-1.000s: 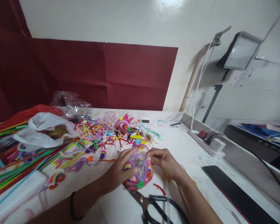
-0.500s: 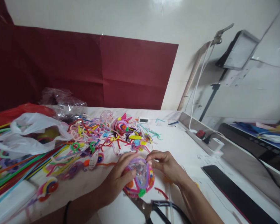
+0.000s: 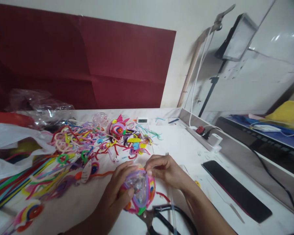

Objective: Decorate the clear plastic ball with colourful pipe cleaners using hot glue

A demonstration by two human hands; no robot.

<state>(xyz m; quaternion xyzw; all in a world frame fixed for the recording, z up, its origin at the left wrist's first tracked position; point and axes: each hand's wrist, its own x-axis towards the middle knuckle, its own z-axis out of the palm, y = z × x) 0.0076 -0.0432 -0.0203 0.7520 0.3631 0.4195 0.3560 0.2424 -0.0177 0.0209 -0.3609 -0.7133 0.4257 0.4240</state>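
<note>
Between my hands is a clear plastic ball (image 3: 138,187) wrapped with colourful pipe cleaners in purple, pink, orange and green. My left hand (image 3: 121,186) grips it from the left, the thumb lying across its front. At the upper right rim, my right hand (image 3: 163,169) pinches with thumb and fingertips at the purple pipe cleaner edge; the exact bit between the fingertips is too small to make out. Black-handled scissors (image 3: 161,218) lie on the table just under the ball. A short red pipe cleaner piece (image 3: 163,196) rests beside them.
Tangled pipe cleaners (image 3: 73,137) cover the left, near a decorated fish-like ball (image 3: 117,129) and a white plastic bag (image 3: 5,140). A small digital display (image 3: 142,120) stands at the back. On the right are a black flat case (image 3: 235,191), tweezers (image 3: 236,212) and a power strip (image 3: 203,138).
The view has swung to the right, so the scene sits further left. Both hands stay on the ball, with the right fingertips still at its upper rim.
</note>
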